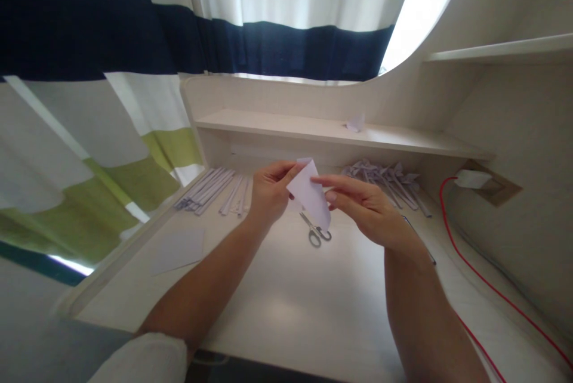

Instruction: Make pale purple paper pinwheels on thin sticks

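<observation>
My left hand [268, 189] and my right hand [364, 207] hold a small white piece of paper [310, 195] between them above the desk [277, 299]. The left fingers pinch its upper left edge. The right thumb and fingers grip its right side. A pair of scissors [317, 231] lies on the desk just below the paper, partly hidden by it.
Folded paper strips [210, 189] lie at the back left and a heap of folded paper pieces [387, 177] at the back right. A flat sheet [179, 249] rests at the left. A red cable [470, 263] runs from a wall plug [472, 178]. A shelf [331, 130] carries a small paper scrap [356, 123].
</observation>
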Motion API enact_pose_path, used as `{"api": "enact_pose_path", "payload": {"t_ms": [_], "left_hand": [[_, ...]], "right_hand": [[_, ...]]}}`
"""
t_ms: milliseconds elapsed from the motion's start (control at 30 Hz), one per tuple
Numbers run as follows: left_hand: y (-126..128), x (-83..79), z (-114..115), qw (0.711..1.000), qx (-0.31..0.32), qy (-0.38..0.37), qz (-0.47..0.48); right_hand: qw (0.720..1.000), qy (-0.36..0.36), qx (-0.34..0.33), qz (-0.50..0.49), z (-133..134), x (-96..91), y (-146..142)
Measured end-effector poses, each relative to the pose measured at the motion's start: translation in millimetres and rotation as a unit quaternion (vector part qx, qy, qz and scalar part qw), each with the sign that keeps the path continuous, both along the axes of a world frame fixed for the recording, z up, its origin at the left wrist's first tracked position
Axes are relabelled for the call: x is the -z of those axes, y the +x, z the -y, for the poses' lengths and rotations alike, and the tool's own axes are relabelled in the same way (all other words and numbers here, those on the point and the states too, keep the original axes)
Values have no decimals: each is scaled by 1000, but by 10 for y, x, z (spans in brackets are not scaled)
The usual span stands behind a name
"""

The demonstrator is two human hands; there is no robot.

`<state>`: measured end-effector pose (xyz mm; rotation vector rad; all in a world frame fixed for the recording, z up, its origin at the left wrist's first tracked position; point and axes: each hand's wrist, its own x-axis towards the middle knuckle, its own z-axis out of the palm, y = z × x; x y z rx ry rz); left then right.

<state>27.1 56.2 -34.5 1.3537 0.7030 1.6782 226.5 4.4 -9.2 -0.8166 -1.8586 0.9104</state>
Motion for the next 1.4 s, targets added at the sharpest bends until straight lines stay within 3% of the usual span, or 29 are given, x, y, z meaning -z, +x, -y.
{"api": "enact_pose_path", "payload": {"t_ms": [233, 400, 533, 733, 900, 1200, 1400], "left_hand": [[0, -6, 90, 997, -11, 44, -60], [-25, 24, 81, 989, -20, 68, -132], [-58, 37, 46, 981, -52, 104, -153], [-60, -42, 87, 990, -6, 71, -119], [-71, -89, 120, 991, 36, 54, -119], [-63, -61, 113, 990, 18, 56, -130], [-101, -67, 66, 989, 64, 45, -124]], "right_hand": [[994, -6, 39, -99, -89, 67, -18], [989, -57, 67, -118, -116, 71, -44], [987, -53, 100, -118, -124, 66, -84], [994, -48, 66, -72, -95, 69, -142], [992, -105, 13, -62, -70, 129, -184], [991, -123, 13, -42, -58, 133, -155], [990, -134, 8, -38, -104, 125, -51]]}}
